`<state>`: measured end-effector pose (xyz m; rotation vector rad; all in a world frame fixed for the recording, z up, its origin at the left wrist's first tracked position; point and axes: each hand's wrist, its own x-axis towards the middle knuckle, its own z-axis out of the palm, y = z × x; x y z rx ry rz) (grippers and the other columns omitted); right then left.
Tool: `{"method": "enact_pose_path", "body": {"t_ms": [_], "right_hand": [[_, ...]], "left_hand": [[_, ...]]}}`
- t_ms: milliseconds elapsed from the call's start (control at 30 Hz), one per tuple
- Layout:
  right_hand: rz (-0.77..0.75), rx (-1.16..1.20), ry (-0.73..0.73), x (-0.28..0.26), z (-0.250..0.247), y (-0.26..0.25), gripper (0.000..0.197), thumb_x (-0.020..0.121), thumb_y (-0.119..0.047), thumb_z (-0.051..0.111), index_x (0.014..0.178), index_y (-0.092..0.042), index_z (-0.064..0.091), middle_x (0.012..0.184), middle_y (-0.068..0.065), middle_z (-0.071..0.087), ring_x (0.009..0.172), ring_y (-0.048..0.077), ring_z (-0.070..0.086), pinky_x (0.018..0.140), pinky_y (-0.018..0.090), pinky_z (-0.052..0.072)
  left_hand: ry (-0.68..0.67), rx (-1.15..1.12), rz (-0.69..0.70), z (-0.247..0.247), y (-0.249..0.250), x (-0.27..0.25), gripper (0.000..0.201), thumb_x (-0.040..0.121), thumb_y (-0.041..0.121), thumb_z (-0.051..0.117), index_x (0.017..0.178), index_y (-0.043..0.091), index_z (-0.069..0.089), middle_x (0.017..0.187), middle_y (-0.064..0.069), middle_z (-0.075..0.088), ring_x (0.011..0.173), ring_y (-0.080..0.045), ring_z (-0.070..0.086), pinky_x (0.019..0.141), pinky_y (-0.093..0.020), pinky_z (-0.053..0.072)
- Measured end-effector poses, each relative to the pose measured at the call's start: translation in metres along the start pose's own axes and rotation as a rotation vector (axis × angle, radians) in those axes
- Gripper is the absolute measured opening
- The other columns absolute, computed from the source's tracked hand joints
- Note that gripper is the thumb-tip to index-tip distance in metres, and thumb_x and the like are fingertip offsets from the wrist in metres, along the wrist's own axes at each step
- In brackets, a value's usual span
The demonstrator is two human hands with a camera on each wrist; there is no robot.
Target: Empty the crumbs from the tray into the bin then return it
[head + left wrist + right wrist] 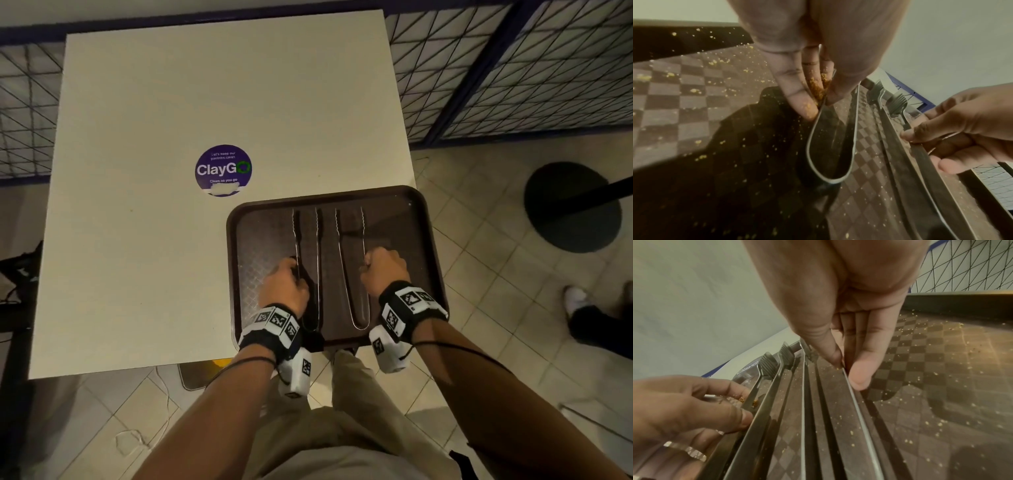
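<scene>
Both wrists hover over the tray's near edge, left hand pinching one arm of the left tongs, right hand pinching one arm of the right tongs; such one-armed pinches could slip, scattering crumbs onto the table.

The tray was a dark brown rectangle with rounded corners, a raised rim and a checkered, embossed floor. It lay flat on the near right corner of the worktop, its right side and near edge overhanging. Fine yellow crumbs were scattered across its floor, thicker on the left part and sparser on the right. Two metal tongs lay side by side along its middle, serrated tips pointing away.
</scene>
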<state>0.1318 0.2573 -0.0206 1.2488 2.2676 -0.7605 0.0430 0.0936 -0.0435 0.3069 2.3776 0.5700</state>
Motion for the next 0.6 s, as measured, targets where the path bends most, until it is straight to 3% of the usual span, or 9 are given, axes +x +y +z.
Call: {"method": "enact_pose_path", "body": {"t_ms": [133, 433, 600], "right_hand": [[0.011, -0.014, -0.004, 0.005, 0.001, 0.001, 0.022, 0.088, -0.023, 0.059, 0.106, -0.010, 0.064, 0.115, 0.017, 0.060, 0.107, 0.039, 0.056, 0.087, 0.038, 0.049], [-0.003, 0.009, 0.015, 0.006, 0.002, 0.002, 0.024, 0.087, -0.029, 0.063, 0.106, -0.015, 0.066, 0.112, 0.014, 0.062, 0.104, 0.036, 0.058, 0.086, 0.038, 0.050], [-0.042, 0.056, -0.039, 0.006, -0.001, 0.011, 0.029, 0.083, -0.047, 0.063, 0.081, -0.018, 0.065, 0.088, 0.006, 0.066, 0.087, 0.029, 0.064, 0.081, 0.038, 0.055]], "left_hand": [[0.016, 0.026, -0.005, 0.002, 0.000, -0.001, 0.040, 0.092, 0.020, 0.063, 0.130, 0.021, 0.051, 0.108, -0.004, 0.066, 0.098, -0.024, 0.064, 0.078, -0.029, 0.048], [0.014, -0.002, -0.026, 0.002, 0.000, -0.004, 0.040, 0.092, 0.026, 0.063, 0.130, 0.022, 0.050, 0.106, -0.003, 0.066, 0.097, -0.023, 0.065, 0.075, -0.028, 0.046], [0.022, -0.138, -0.007, -0.005, -0.006, -0.013, 0.042, 0.092, 0.034, 0.063, 0.131, 0.021, 0.050, 0.086, 0.005, 0.066, 0.084, -0.016, 0.066, 0.082, -0.038, 0.056]]}}
